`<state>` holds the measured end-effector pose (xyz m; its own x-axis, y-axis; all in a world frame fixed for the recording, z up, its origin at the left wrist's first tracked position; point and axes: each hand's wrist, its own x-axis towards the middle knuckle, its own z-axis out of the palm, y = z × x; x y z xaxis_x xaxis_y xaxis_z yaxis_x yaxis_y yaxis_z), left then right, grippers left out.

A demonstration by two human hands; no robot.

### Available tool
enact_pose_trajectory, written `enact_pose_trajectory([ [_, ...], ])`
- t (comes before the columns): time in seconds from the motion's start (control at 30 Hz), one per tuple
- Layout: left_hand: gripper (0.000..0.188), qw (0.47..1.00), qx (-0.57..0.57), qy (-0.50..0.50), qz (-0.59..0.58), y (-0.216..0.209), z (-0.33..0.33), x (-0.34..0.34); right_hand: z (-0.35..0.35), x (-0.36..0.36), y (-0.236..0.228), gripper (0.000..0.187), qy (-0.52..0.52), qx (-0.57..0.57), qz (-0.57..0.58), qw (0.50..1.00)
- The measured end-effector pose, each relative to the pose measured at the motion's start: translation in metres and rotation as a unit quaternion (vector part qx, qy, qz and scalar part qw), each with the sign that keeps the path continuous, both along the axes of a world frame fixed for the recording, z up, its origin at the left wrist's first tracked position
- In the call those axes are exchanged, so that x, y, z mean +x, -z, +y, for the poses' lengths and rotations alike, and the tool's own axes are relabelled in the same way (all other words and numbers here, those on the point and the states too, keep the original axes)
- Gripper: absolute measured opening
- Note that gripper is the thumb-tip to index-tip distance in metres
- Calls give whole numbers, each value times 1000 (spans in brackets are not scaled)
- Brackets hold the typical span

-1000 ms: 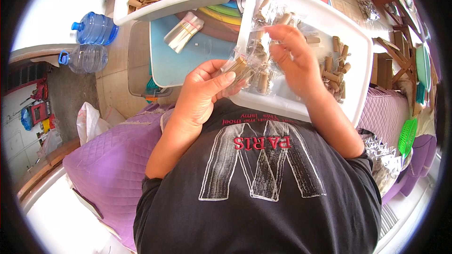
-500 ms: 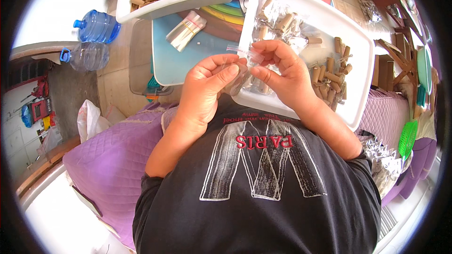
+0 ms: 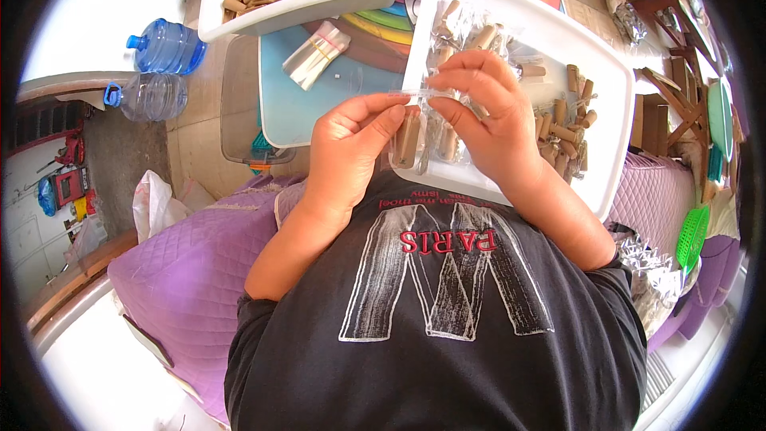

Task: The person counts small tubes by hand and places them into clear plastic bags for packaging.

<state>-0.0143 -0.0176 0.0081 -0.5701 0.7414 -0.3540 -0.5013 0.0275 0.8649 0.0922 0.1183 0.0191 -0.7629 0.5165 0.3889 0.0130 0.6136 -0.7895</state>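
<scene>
A small clear plastic bag (image 3: 426, 144) hangs between my hands, its top edge stretched sideways. Inside it, or just behind its film, is a brown tube-like piece (image 3: 407, 140). My left hand (image 3: 351, 134) pinches one end of the bag's top between thumb and forefinger. At the other end, my right hand (image 3: 488, 108) grips the edge with thumb and forefinger, its other fingers raised. Beneath both hands is a white tray (image 3: 495, 183). It holds bagged brown pieces (image 3: 487, 34) on its far left side and loose brown pieces (image 3: 568, 132) on its right.
A white tub (image 3: 311, 6) heaped with brown pieces stands at the far left. Near it, a banded bundle of clear bags (image 3: 317, 56) lies on a blue lid-like surface (image 3: 279, 116). Two large water bottles (image 3: 166, 46) are further left. A green basket (image 3: 692, 238) is at the right.
The bag has swung to hang straighter, and the brown piece at it shows more clearly. My right hand has risen slightly, its fingers lifting higher. My left hand stays nearly in place.
</scene>
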Motion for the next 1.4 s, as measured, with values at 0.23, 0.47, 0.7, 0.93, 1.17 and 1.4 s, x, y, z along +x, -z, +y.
enact_pose_trajectory([
  [0.23,16,996,-12,56,69,0,-1,2,-1,-12,6,17,-38,158,45,986],
  [0.47,18,984,-44,65,161,-5,2,10,-7,-12,12,3,5,-7,24,1000],
  [0.7,18,996,10,-3,83,-6,-2,3,33,-2,7,13,140,-512,196,825],
  [0.93,18,996,9,25,83,-7,-3,0,4,18,9,18,-18,-424,-85,901],
  [1.17,19,995,-6,46,91,-10,-4,2,1,18,22,15,-25,-435,-79,896],
  [1.4,14,997,17,36,70,2,-7,0,2,22,27,10,-36,-417,-93,904],
])
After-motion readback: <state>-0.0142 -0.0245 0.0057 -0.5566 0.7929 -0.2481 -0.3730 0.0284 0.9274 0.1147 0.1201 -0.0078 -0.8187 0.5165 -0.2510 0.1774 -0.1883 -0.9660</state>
